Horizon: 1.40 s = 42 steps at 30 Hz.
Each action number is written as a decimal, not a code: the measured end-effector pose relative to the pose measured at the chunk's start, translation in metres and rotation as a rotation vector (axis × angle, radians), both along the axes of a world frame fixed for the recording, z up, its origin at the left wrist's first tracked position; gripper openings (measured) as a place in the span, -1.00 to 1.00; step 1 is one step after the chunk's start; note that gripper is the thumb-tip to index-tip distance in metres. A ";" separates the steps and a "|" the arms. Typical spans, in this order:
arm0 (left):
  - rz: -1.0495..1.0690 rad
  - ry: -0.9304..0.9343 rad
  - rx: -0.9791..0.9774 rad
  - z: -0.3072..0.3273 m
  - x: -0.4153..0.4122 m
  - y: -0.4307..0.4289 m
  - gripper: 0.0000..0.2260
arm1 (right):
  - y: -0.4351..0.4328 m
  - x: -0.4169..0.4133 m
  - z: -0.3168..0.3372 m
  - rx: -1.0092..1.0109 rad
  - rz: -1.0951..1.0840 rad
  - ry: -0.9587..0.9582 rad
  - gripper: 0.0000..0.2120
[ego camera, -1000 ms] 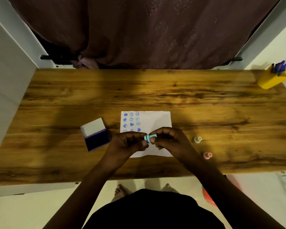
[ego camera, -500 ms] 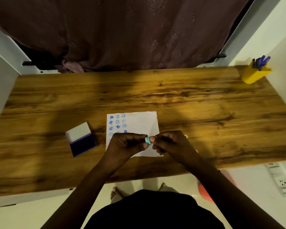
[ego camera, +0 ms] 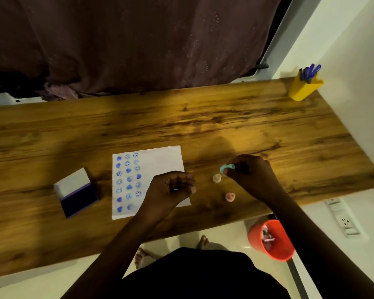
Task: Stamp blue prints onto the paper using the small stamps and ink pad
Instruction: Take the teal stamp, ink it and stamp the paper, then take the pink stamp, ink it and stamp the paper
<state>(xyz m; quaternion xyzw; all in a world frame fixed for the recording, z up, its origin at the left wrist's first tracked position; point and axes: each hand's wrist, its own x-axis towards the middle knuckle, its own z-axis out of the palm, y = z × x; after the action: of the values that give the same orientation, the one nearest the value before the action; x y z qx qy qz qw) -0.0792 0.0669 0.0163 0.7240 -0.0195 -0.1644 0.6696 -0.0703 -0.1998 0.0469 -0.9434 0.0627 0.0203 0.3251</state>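
A white paper point(ego camera: 160, 162) lies on the wooden table point(ego camera: 225, 126), its left part covered with several blue prints. To its left stands the open ink pad point(ego camera: 77, 194), dark blue pad facing up. My right hand point(ego camera: 249, 172) is right of the paper and pinches a small teal stamp point(ego camera: 226, 167) just above a cream stamp point(ego camera: 216, 178). A pink stamp point(ego camera: 230, 197) stands nearer the front edge. My left hand point(ego camera: 171, 188) rests curled over the paper's lower right part; whether it holds something is unclear.
A yellow pen holder point(ego camera: 303, 89) with blue pens stands at the table's far right corner. A red bucket point(ego camera: 271, 240) sits on the floor under the right front edge. A dark curtain hangs behind the table. A wall is close on the right.
Both hands held the teal stamp together over the paper. Now my right hand has carried it right, beside the cream stamp, and my left hand stays over the paper. The camera has shifted.
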 end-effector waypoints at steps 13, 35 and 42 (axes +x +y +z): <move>-0.002 0.018 0.045 -0.007 0.002 -0.022 -0.69 | -0.016 0.005 -0.054 -0.223 0.068 0.116 -0.83; -0.049 0.021 0.123 -0.016 0.004 -0.031 -0.80 | -0.004 -0.042 -0.055 -0.262 0.100 0.202 -0.78; -0.105 0.032 0.089 -0.016 0.000 -0.025 -0.68 | 0.018 -0.028 -0.024 0.135 0.001 0.239 -0.70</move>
<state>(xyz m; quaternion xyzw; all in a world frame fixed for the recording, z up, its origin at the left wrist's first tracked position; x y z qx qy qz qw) -0.0791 0.0421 -0.0002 0.7483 -0.0397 -0.2116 0.6275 -0.0979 -0.1819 0.0229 -0.9102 0.0991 0.1371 0.3781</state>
